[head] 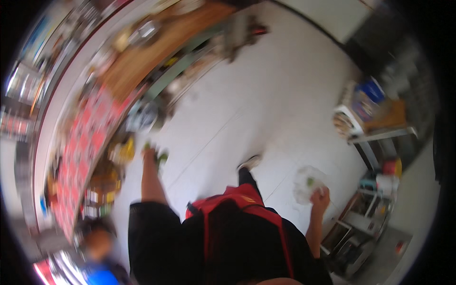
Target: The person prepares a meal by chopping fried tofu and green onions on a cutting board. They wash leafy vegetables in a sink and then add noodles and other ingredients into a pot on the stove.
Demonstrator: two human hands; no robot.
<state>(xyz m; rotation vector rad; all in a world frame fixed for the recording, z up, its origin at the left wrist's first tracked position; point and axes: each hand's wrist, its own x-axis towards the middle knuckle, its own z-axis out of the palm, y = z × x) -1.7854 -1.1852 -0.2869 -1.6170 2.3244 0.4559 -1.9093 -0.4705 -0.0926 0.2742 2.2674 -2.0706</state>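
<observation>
The picture is blurred. My left hand is closed on some green vegetables, whose leafy or pod-like parts stick out beside it; their kind cannot be told. On the other side, my right hand grips a translucent plastic bag with a small green thing inside. Both arms are held out from my body, over the pale floor. I wear a red apron over black clothes, and one shoe shows ahead of me.
Along the left runs a counter with a wooden top and a red patterned cover; bags and boxes lie beneath. A person in blue is at lower left. To the right stand a small table bearing packages and a metal rack.
</observation>
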